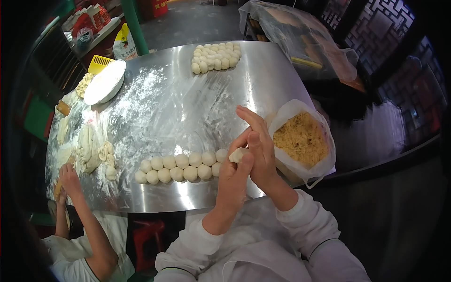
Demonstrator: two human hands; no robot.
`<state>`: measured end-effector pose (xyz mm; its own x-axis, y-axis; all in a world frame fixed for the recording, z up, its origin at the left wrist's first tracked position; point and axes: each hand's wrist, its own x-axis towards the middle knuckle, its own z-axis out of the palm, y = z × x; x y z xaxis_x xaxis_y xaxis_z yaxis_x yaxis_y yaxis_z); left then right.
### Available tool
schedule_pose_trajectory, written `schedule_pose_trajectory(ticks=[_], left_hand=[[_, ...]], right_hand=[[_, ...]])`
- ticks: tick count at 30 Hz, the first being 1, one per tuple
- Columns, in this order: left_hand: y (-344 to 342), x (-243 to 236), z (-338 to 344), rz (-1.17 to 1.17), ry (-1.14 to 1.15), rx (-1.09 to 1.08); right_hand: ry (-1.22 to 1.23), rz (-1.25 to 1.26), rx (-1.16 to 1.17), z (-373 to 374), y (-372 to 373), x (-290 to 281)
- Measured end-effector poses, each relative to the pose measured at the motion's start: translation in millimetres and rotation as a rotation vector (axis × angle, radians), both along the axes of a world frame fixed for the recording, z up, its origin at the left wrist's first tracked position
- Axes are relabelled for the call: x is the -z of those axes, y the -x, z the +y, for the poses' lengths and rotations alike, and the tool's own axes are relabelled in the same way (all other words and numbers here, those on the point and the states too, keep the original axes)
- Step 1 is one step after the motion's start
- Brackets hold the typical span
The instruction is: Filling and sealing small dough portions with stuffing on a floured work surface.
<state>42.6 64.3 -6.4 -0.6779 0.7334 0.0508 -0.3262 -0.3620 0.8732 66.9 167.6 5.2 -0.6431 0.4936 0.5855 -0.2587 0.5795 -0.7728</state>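
In front of me, my left hand (234,176) is closed round a white dough ball (238,155), its thumb lying on the near side. My right hand (264,157) cups the same ball from the right, with its fingers long and close together and its thumb raised. Part of the ball is hidden between the two hands. Just left of them, two rows of round dough balls (176,174) lie on the steel table (188,127); the rows' right end passes behind my left hand. To the right stands a white plastic bag (331,150) with yellow crumbly filling (300,138) inside.
More dough balls (216,57) sit packed at the far edge. Loose flour, dough strips (88,148) and a white basin (107,84) occupy the left side, near a yellow basket (99,63). At lower left, a co-worker's hands (69,181) handle something. Sheeted racks (300,37) stand far right.
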Motion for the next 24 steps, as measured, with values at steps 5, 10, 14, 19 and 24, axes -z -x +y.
schedule_pose_trajectory(ticks=[5, 10, 14, 19, 24], left_hand=[[26.6, 14.8, -13.0, -0.163, 0.114, 0.025], [45.0, 9.5, -28.0, -0.111, 0.228, 0.262], [47.7, 16.2, -30.3, -0.129, 0.352, 0.282], [49.1, 44.7, -45.4, 0.101, 0.465, 0.194], [80.9, 18.9, -79.3, 0.026, 0.218, 0.087]], right_hand=[[-0.041, -0.096, -0.024, 0.4, -17.2, 5.8], [-0.166, -0.432, -0.162, 1.7, -29.8, 0.2], [-0.128, -0.377, -0.235, -9.7, -25.0, 13.5], [-0.315, -0.297, -0.115, -14.8, -17.2, 31.2], [-0.494, -0.565, 0.058, 10.5, -28.2, 64.7]])
